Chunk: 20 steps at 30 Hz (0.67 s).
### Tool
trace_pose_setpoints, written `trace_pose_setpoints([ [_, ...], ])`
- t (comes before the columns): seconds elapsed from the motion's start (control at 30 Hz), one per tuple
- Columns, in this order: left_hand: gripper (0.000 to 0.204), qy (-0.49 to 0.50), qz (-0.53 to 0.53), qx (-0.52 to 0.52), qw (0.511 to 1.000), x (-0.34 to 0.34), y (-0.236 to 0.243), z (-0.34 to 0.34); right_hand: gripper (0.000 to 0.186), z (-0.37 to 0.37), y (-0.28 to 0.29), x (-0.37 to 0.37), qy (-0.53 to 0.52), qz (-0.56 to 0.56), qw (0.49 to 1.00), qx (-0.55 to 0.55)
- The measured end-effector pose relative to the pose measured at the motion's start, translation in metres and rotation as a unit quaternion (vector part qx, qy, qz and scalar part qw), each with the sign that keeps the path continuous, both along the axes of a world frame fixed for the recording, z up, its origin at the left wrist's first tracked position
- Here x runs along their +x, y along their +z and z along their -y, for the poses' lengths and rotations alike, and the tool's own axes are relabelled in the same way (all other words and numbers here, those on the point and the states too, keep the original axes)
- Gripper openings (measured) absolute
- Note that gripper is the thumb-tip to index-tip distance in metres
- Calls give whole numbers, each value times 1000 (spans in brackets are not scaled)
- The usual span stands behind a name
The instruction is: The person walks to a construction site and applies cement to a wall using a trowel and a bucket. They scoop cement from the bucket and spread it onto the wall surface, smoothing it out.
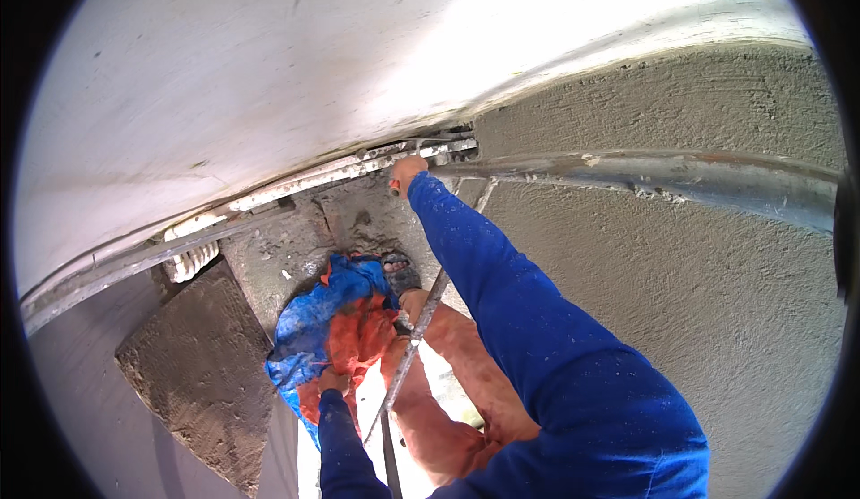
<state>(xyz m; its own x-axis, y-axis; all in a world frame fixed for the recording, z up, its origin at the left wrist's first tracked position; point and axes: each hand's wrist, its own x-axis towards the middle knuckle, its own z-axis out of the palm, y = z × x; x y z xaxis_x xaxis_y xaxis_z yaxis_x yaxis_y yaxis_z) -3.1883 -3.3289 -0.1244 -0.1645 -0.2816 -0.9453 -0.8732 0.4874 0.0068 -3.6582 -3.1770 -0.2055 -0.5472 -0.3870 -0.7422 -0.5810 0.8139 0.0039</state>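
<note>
My left hand (333,381) is closed on a crumpled blue and orange plastic sheet (309,320), which hangs beside my legs and is smeared with grey dirt. Farther up, my right hand (410,173) reaches out at the end of a blue sleeve, its fingers curled next to a mortar-spotted rail (358,169) at the foot of the white wall. A small orange-red bit shows at its fingers; what it belongs to is hidden. Wet-looking grey mortar (363,230) lies on the ledge below this hand.
Fresh grey plaster covers the wall (645,266) at the right, crossed by a long metal tube (681,176). A thin diagonal pole (417,333) passes by my legs. At the left stands a mortar-caked board (206,365). My sandalled foot (400,271) rests on the ledge.
</note>
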Motion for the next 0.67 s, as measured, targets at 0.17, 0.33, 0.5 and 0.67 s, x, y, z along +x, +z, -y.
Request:
trace_pose_setpoints([
  [0.17,32,-68,-20,-36,997,17,3,-3,9,-7,-15,38,-90,74,992,-40],
  [0.33,34,-22,5,-20,1000,28,9,-2,16,4,37,90,-754,83,606,-238],
  [0.5,34,-45,30,-17,998,27,9,0,17,-6,103,146,-708,191,596,-326],
  [0.67,38,-89,48,-45,994,27,5,8,27,-53,173,205,-608,327,623,-369],
])
